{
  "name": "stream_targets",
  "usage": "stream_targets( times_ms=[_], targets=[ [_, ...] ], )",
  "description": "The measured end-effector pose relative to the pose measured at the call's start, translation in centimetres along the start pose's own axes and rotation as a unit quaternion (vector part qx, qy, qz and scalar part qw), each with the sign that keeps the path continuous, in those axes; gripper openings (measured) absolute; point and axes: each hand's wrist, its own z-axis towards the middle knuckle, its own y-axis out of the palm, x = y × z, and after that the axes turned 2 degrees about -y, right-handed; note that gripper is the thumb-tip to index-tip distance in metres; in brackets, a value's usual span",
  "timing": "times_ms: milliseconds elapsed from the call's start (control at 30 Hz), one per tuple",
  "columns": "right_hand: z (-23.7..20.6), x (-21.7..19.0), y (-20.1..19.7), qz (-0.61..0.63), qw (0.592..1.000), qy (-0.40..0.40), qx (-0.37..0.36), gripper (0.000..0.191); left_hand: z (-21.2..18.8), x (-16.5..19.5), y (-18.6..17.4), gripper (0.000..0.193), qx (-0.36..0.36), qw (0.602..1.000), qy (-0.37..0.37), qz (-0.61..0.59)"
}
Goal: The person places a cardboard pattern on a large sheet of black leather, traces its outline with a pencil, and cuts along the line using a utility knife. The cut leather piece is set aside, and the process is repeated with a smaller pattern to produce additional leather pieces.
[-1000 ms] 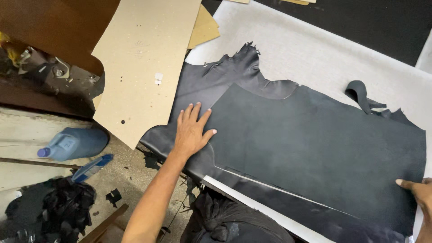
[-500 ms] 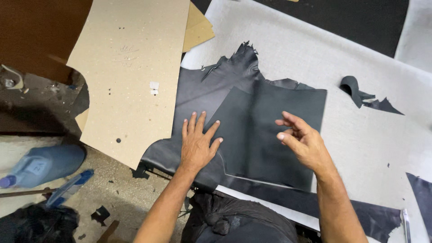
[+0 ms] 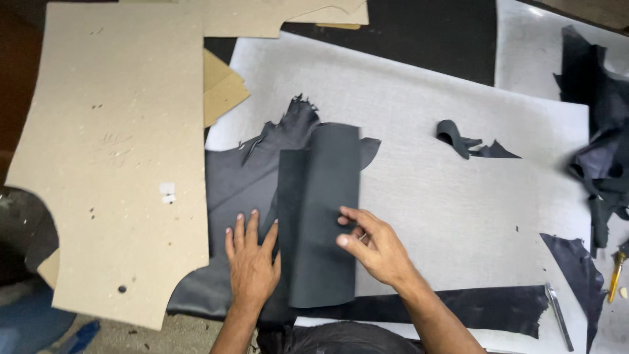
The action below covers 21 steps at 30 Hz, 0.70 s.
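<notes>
The left hand point(image 3: 251, 265) lies flat, palm down and fingers spread wide, pressing on the dark grey leather hide point(image 3: 242, 190) just beside the edge of the part that has been rolled or folded over. The right hand point(image 3: 377, 248) sits just across from it, fingers half curled and slightly apart, its fingertips point(image 3: 343, 240) touching the right edge of the folded roll point(image 3: 321, 216), steadying it rather than gripping it. That roll stands as a tall upright band of leather between the two hands, its matte underside showing, with the ragged neck of the hide poking out above it. The hide itself rests on a pale grey sheet point(image 3: 445, 196) spread over the counter, and its lower left part hangs off toward the near edge. To the left, overlapping the hide's edge, lies a big tan cardboard pattern point(image 3: 111, 151), with more cardboard pieces point(image 3: 223, 92) tucked beneath and above it. Out to the right on the pale sheet lies a small curled leather scrap point(image 3: 458, 139), well apart from the hands. A long dark strip of leather point(image 3: 485, 305) runs along the near edge under the right forearm, ending beside a slim metal tool point(image 3: 558, 314). At the far right is a heap of dark leather offcuts point(image 3: 599, 131).
</notes>
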Motion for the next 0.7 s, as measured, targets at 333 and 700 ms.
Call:
stream_targets(
  times_ms=[333,700],
  targets=[
    [8.1,-6.9,1.7,0.035,0.995,0.051,-0.078,0.030,0.0,-1.8,3.9,0.061,0.033,0.997,-0.004,0.072],
    [27.0,-4.3,-20.0,0.324,0.870,-0.149,0.339,0.040,-0.2,-2.3,7.1,0.053,0.024,0.988,-0.061,0.140]
  ],
)
